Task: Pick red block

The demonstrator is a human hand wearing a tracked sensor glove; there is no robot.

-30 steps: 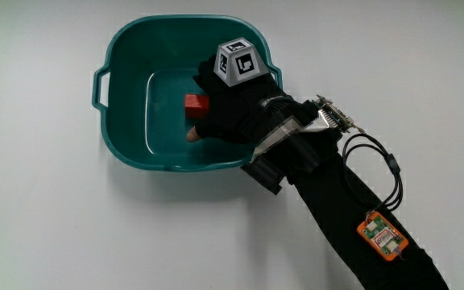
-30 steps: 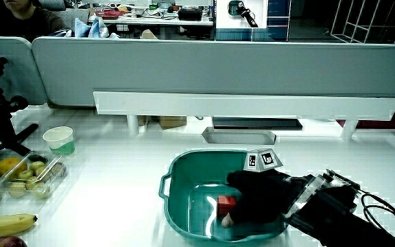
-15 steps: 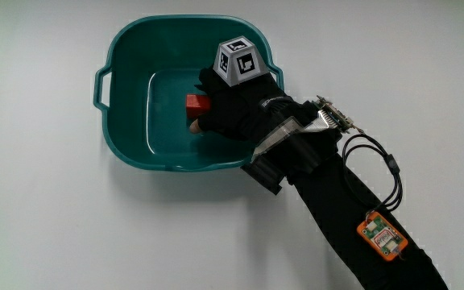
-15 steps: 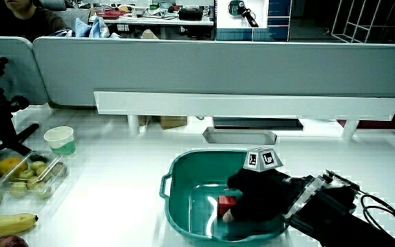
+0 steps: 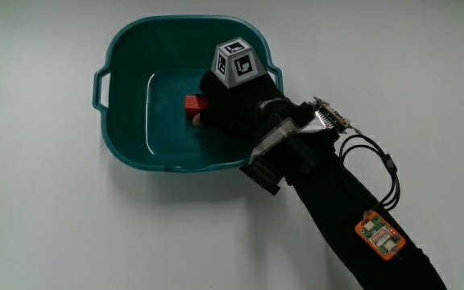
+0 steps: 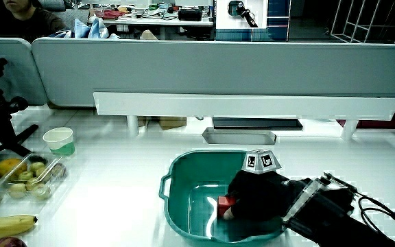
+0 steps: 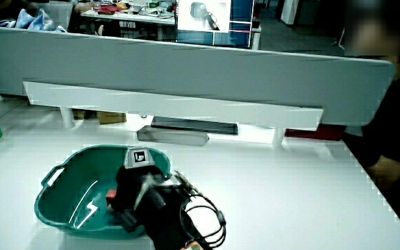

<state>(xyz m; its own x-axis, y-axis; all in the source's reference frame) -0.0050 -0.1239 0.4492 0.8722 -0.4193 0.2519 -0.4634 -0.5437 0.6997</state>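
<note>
A small red block [image 5: 193, 103] lies inside the teal basin [image 5: 123, 56]; the block [image 6: 224, 203] shows in a side view too, and as a red sliver [image 7: 110, 197] under the glove. The gloved hand [image 5: 230, 109] reaches into the basin, its fingers curled around the block, with the thumb tip just nearer the person than it. A patterned cube [image 5: 239, 61] sits on the hand's back. The hand [image 6: 256, 197] and the basin [image 6: 184, 168] show in both side views, the hand [image 7: 132, 186] inside the basin [image 7: 61, 173].
A paper cup [image 6: 60, 140], a tray of fruit [image 6: 26, 171] and a banana [image 6: 5, 223] sit on the table away from the basin. A black forearm sleeve with a cable and an orange tag [image 5: 379, 235] runs back toward the person. A low partition [image 6: 245, 103] borders the table.
The fingers have curled tighter around the red block, and the thumb has drawn in close beside it. The basin has stayed put.
</note>
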